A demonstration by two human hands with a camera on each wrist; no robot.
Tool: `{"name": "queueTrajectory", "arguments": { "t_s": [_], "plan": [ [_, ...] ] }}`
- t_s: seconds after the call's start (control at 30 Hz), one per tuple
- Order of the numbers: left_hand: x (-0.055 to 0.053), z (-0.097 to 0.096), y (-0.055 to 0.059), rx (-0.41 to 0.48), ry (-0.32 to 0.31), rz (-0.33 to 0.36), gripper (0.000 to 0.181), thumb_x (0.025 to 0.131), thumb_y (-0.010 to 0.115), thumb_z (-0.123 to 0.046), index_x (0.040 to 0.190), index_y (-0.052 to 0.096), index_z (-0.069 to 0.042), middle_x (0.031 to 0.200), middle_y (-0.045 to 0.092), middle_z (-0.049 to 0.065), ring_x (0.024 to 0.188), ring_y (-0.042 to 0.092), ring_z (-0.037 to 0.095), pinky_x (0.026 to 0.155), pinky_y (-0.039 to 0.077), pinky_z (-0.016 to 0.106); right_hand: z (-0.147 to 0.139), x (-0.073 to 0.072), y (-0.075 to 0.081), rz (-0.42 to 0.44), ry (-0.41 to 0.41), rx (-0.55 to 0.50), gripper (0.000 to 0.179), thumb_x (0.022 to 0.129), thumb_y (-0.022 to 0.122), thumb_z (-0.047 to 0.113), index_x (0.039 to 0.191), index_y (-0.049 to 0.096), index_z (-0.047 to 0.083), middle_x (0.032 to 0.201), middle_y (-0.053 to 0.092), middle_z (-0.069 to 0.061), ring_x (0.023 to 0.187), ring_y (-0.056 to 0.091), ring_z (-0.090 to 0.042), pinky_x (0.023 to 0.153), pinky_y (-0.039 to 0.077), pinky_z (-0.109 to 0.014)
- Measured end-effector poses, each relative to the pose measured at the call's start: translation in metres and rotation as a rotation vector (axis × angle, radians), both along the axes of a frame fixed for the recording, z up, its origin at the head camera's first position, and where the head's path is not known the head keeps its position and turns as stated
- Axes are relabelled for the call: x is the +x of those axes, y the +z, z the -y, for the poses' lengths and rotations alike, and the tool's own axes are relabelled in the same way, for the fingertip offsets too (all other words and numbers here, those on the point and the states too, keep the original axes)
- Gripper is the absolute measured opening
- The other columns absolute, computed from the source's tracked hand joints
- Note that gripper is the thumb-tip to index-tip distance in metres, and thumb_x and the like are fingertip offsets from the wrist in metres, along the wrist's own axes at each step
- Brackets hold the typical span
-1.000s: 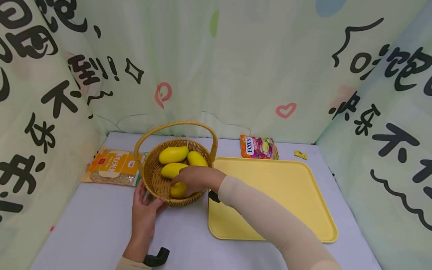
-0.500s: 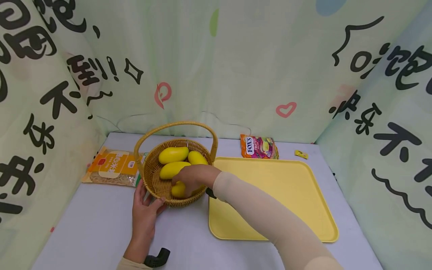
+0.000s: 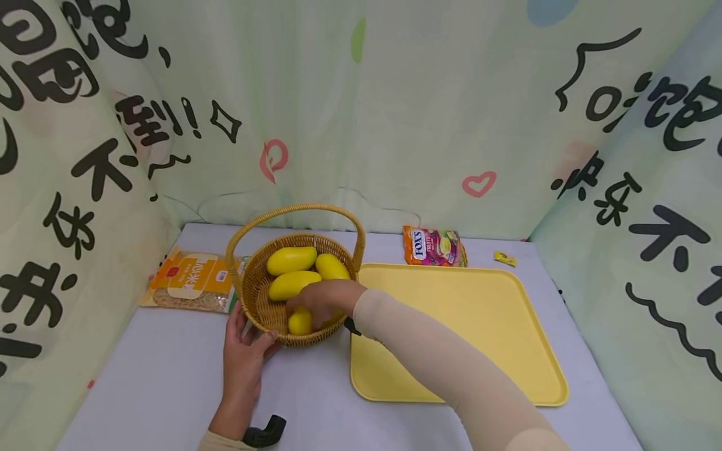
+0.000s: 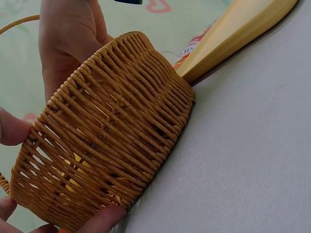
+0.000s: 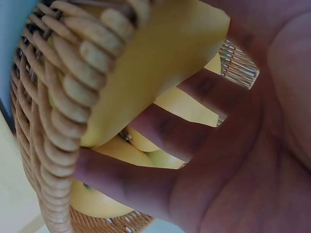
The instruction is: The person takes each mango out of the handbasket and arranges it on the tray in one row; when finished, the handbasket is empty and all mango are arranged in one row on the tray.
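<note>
A round wicker basket [image 3: 261, 310] with a tall hoop handle holds several yellow mangoes [image 3: 291, 260]. My left hand [image 3: 241, 363] grips its near left side, thumb at the rim and other fingers against the woven wall [image 4: 112, 126]. Reaching into the basket from the right, my right hand [image 3: 326, 302] holds the nearest mango [image 3: 300, 322]. In the right wrist view, fingers of that hand [image 5: 233, 141] curl around this mango [image 5: 160, 63], close to the basket rim. Part of the mango is hidden by the hand in the head view.
Right of the basket lies a yellow tray [image 3: 479, 307], partly under the right forearm. Behind it are a Fox's candy bag [image 3: 434, 247] and a small yellow packet [image 3: 504, 259]. An orange grain bag [image 3: 192, 280] lies left of the basket. Printed curtains surround the white table.
My right hand has shifted slightly on the nearest mango inside the basket. The left hand keeps its grip, and the basket stays in place.
</note>
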State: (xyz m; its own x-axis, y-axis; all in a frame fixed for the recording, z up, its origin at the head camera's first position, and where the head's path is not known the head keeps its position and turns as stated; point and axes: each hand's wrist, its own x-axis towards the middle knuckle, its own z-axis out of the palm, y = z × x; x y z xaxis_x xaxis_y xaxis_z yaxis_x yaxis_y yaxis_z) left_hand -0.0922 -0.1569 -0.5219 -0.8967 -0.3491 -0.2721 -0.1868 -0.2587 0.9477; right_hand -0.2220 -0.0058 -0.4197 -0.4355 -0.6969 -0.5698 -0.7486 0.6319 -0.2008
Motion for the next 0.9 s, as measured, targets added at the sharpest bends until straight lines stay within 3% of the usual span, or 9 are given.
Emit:
{"name": "queueTrajectory", "arguments": {
  "t_s": [0.17, 0.33, 0.63, 0.9],
  "plan": [
    [0.0, -0.001, -0.001, -0.005, -0.005, 0.008, 0.102, 0.095, 0.066, 0.004, 0.167, 0.015, -0.048, 0.178, 0.016, -0.007, 0.152, 0.039, 0.027, 0.092, 0.064, 0.03, -0.003, -0.004, -0.002, 0.0, 0.021, -0.029, 0.05, 0.098, 0.075, 0.024, 0.144, 0.059, 0.036, 0.131, 0.067, 0.003, 0.112, 0.057, -0.015, 0.107, 0.051, -0.035],
    [0.001, 0.001, -0.001, -0.013, -0.009, -0.005, 0.102, 0.096, 0.066, 0.003, 0.167, 0.014, -0.048, 0.177, 0.017, -0.008, 0.152, 0.038, 0.026, 0.092, 0.063, 0.029, -0.009, -0.012, -0.004, 0.019, 0.013, -0.131, 0.055, 0.098, 0.074, 0.028, 0.148, 0.053, 0.036, 0.139, 0.064, 0.002, 0.121, 0.057, -0.014, 0.112, 0.048, -0.034],
    [0.0, 0.001, -0.002, -0.011, -0.01, -0.007, 0.103, 0.096, 0.066, 0.003, 0.167, 0.014, -0.048, 0.177, 0.016, -0.009, 0.15, 0.042, 0.027, 0.093, 0.063, 0.031, -0.019, -0.022, -0.003, 0.077, -0.094, -0.334, 0.062, 0.098, 0.075, 0.026, 0.153, 0.046, 0.025, 0.149, 0.059, -0.005, 0.129, 0.054, -0.019, 0.116, 0.046, -0.036],
    [0.001, 0.0, -0.001, -0.009, -0.007, -0.009, 0.102, 0.096, 0.066, 0.004, 0.168, 0.014, -0.047, 0.177, 0.017, -0.007, 0.15, 0.042, 0.027, 0.092, 0.063, 0.03, -0.025, -0.017, 0.003, 0.127, -0.235, -0.493, 0.064, 0.099, 0.074, 0.032, 0.155, 0.045, 0.022, 0.153, 0.059, -0.007, 0.127, 0.058, -0.022, 0.114, 0.048, -0.039]
  ]
}}
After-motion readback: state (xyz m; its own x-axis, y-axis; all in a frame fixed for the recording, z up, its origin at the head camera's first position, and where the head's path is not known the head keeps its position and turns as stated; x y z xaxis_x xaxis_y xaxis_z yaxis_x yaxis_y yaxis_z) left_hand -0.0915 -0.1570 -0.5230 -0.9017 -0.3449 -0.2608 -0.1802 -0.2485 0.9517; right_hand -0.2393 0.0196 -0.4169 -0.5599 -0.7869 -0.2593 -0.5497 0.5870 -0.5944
